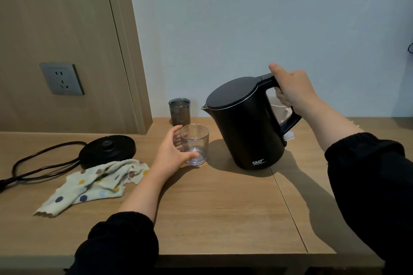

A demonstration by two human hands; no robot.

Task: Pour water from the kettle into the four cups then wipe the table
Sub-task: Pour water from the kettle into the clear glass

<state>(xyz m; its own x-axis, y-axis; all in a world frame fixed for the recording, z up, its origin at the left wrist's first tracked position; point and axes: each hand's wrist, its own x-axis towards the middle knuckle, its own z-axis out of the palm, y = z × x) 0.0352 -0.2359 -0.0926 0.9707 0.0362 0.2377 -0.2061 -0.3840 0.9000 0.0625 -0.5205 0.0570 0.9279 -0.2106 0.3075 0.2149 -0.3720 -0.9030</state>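
A black electric kettle (245, 127) stands on the wooden table (223, 212), lid closed, spout to the left. My right hand (292, 89) grips its handle with the thumb on top. Left of the kettle stands a clear glass cup (194, 144), which my left hand (172, 154) holds round its lower part. A dark smoky glass cup (180, 112) is behind it near the wall. A white cup (280, 110) shows partly behind the kettle's handle. A spotted cloth (93, 183) lies crumpled at the left.
The kettle's round black base (107, 149) sits at the left with its cord (38, 163) looping toward the table's left edge. A wall socket (61, 78) is on the wood panel above. A seam (288, 207) runs across the tabletop at the right.
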